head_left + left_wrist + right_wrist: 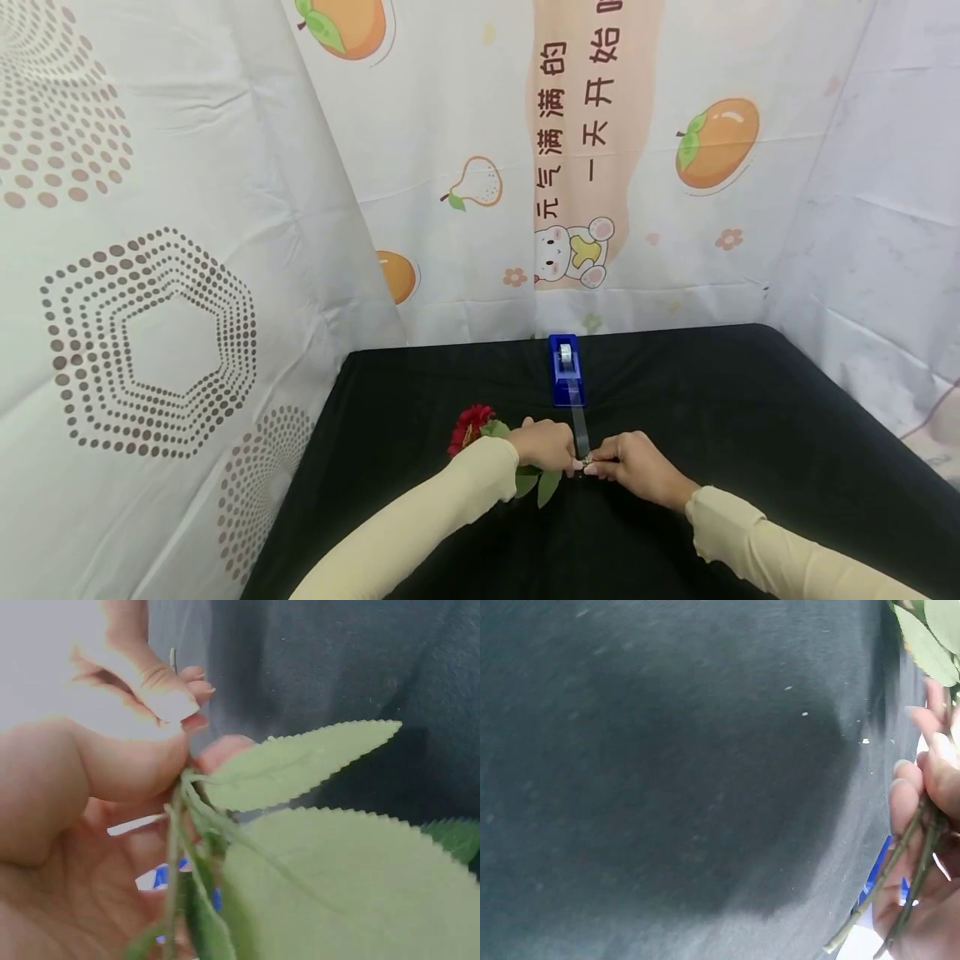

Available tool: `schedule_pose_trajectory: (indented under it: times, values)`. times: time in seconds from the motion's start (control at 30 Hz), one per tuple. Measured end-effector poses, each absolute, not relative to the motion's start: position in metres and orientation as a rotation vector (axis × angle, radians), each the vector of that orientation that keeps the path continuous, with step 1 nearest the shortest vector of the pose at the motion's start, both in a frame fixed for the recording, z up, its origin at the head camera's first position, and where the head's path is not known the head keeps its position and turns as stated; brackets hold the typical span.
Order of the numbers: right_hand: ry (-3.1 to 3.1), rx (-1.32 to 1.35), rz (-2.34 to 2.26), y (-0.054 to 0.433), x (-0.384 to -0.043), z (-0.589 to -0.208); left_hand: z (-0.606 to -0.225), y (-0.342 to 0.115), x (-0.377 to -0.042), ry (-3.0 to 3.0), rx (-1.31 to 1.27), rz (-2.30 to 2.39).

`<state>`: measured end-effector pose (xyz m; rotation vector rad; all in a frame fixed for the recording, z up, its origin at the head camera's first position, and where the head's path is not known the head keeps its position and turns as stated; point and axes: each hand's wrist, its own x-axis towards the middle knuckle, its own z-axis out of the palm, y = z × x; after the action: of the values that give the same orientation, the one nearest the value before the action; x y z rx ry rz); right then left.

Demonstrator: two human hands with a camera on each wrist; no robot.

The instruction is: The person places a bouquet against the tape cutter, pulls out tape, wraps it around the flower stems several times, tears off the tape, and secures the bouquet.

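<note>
- Head: the red flower (471, 429) sits beside the left hand (546, 444); clear tape (580, 427) stretches from the blue dispenser (566, 392) towards the right hand (637, 468).
- Left wrist: left thumb and fingers pinch leafy stems (173, 900).
- Right wrist: right fingers clamp the stems, bare ends (876, 887) protruding.

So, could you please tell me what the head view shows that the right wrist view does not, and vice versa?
Only the head view shows the red flower, the sleeves and the whole tape dispenser. Only the right wrist view clearly shows two stem ends. Both show the left hand, right hand, green leaves and black cloth.
</note>
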<state>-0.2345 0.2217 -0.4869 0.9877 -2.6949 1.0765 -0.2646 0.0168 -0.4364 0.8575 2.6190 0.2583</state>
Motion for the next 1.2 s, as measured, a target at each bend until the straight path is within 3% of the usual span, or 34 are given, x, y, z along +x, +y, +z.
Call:
schedule_pose_trajectory:
  times: [0.23, 0.53, 0.87, 1.2]
  values:
    - [-2.654, 0.987, 1.095, 0.221, -0.232, -0.487, -0.444, 0.013, -0.261, 2.761, 0.901, 0.341]
    - [-2.871, 0.827, 1.355, 0.225, -0.236, -0.481, -0.459, 0.017, -0.249, 3.070, 1.150, -0.099]
    - [-2.984, 0.753, 1.620, 0.226, -0.241, -0.481, -0.473, 0.014, -0.245, 3.171, 1.387, -0.267]
    - [-2.934, 0.599, 1.653, 0.219, -0.238, -0.487, -0.470, 0.017, -0.249, 3.121, 1.330, -0.291]
